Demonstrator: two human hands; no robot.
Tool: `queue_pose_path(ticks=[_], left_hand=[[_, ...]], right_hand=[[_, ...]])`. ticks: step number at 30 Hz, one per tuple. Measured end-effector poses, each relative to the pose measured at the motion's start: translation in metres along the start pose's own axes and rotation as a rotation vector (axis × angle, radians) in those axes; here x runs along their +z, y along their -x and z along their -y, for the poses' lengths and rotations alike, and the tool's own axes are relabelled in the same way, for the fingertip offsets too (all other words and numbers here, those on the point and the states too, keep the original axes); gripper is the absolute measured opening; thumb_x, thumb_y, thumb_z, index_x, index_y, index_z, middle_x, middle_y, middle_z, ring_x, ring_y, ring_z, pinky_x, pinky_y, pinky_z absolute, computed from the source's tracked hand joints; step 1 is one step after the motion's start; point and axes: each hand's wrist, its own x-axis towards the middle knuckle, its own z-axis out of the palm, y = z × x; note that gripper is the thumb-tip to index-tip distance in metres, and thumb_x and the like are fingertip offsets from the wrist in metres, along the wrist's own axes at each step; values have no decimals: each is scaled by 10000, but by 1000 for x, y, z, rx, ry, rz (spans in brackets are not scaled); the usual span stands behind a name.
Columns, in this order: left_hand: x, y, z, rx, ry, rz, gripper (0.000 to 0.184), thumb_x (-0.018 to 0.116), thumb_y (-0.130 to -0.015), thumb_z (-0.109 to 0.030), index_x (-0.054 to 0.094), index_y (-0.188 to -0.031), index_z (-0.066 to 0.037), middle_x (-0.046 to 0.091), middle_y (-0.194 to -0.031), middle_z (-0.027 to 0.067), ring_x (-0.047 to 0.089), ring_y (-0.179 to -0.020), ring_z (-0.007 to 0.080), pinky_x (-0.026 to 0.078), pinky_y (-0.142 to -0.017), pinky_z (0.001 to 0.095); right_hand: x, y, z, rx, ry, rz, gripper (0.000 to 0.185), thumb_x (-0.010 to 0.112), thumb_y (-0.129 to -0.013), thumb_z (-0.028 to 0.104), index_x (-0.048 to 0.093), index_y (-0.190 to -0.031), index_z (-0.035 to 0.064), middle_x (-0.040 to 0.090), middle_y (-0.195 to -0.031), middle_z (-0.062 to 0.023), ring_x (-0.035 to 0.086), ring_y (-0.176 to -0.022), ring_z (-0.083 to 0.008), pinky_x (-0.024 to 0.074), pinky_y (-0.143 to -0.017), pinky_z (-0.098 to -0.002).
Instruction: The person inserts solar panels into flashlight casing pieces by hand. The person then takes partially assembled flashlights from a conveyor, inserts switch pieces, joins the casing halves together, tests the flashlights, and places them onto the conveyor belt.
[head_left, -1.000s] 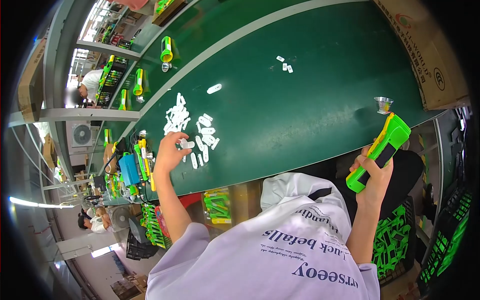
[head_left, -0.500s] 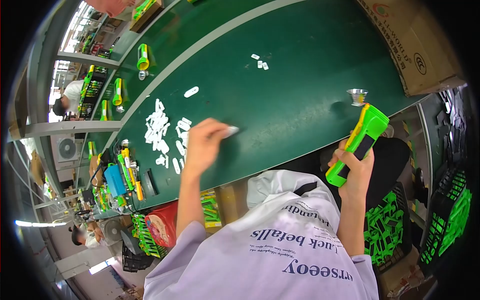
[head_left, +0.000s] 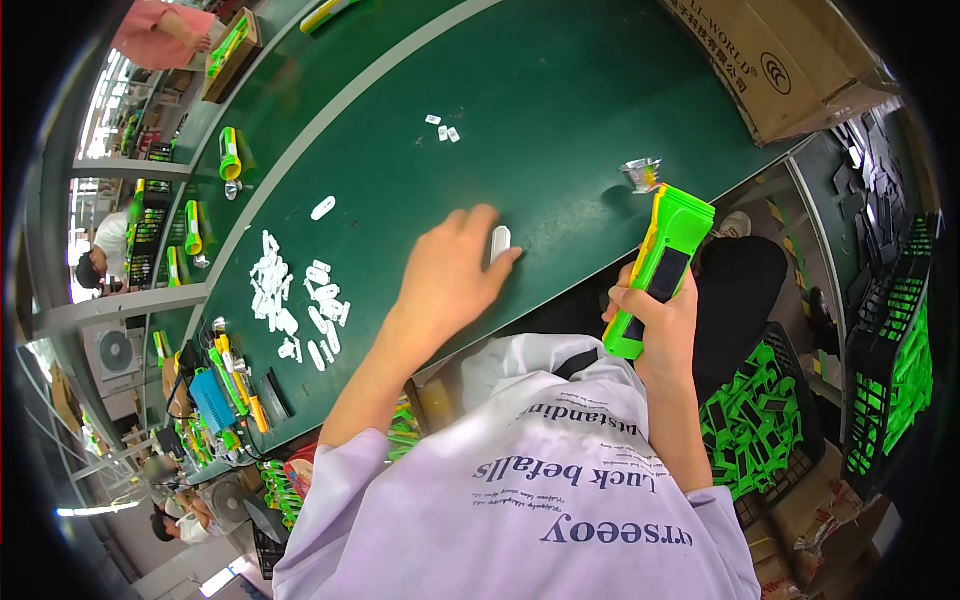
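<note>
My left hand (head_left: 452, 268) is low over the green table (head_left: 390, 190), fingers spread and thumb apart. A small white oval plastic piece (head_left: 501, 243) lies between its thumb and fingertips, apparently on the tabletop. My right hand (head_left: 655, 318) is wrapped round a green and yellow flashlight (head_left: 660, 270) with a dark side panel, held tilted at the table's front edge. Just beyond the flashlight's wide end is a shiny reflector cup (head_left: 641, 175). To the left lies a heap of white plastic pieces (head_left: 268, 285), with one single white piece (head_left: 323, 208) farther back.
Several small white squares (head_left: 443, 133) lie toward the back. A cardboard box (head_left: 770, 70) stands at the back right. Crates of green parts (head_left: 755, 425) are below on the right. Tools (head_left: 235, 375) crowd the left end. Another person's arm (head_left: 180, 30) shows at upper left.
My left hand has gone from pinching the white piece to spread fingers, with the piece between them. My right hand still holds the flashlight. The whole view has shifted.
</note>
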Motion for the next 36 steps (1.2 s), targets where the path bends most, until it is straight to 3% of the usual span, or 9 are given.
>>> queue_pose_path(ticks=[2,7,12,15,16,18,19,34,36], left_hand=[[4,-2,-6,-36,-54,87,291,704,-829,-129,586,-1066,-9,621,-900,179,627,-775,371,502,-695,442],[7,-15,0,185,-39,121,282,675,-739,-42,583,-1003,-12,609,-904,194,610,-865,400,485,-733,465],[1,-32,-14,180,-45,232,267,643,-694,1,570,-951,-3,602,-874,169,614,-779,347,499,-715,431],[2,-36,-32,193,613,370,290,671,-683,62,556,-938,-12,560,-834,45,596,-772,117,501,-748,262],[6,-33,-42,198,619,376,290,671,-683,62,556,-938,-12,560,-834,45,596,-772,117,501,-748,262],[13,-29,-63,131,1212,313,293,679,-726,85,547,-968,-16,557,-873,21,590,-803,89,504,-767,258],[21,-29,-65,143,1288,301,294,687,-760,70,534,-996,-14,556,-897,28,589,-808,92,509,-792,268],[25,-30,-77,44,1183,234,218,677,-812,83,599,-1010,39,630,-910,73,653,-795,118,550,-734,252],[27,-27,-77,56,1174,225,247,679,-813,84,605,-1045,44,634,-912,74,653,-792,115,549,-730,248]], right_hand=[[0,1,1,-2,6,-1,392,632,-678,-122,514,-1018,32,592,-824,-65,599,-614,-157,531,-557,-313],[-3,-1,1,-5,-15,11,421,633,-673,-126,505,-1042,32,590,-796,-68,597,-612,-162,528,-553,-311],[-5,0,2,2,-25,73,442,638,-659,-100,508,-1058,38,587,-824,-68,609,-625,-174,543,-556,-325],[-6,2,4,30,-73,83,479,638,-652,-102,505,-1090,38,587,-826,-72,611,-640,-172,543,-559,-319],[-7,2,4,45,-100,103,497,639,-648,-101,501,-1105,38,586,-824,-74,612,-647,-171,543,-560,-316],[-9,1,2,34,-97,129,522,643,-649,-98,490,-1131,32,593,-831,-75,624,-645,-175,545,-567,-317],[-8,2,2,27,-84,133,528,645,-650,-99,488,-1137,28,598,-835,-74,630,-642,-176,546,-571,-320],[-11,3,6,-19,-56,127,589,627,-642,-106,477,-1197,20,572,-865,-66,606,-716,-136,559,-623,-301],[-10,3,6,-48,-32,95,507,628,-640,-108,502,-1114,18,612,-798,-64,621,-625,-154,554,-590,-320]])
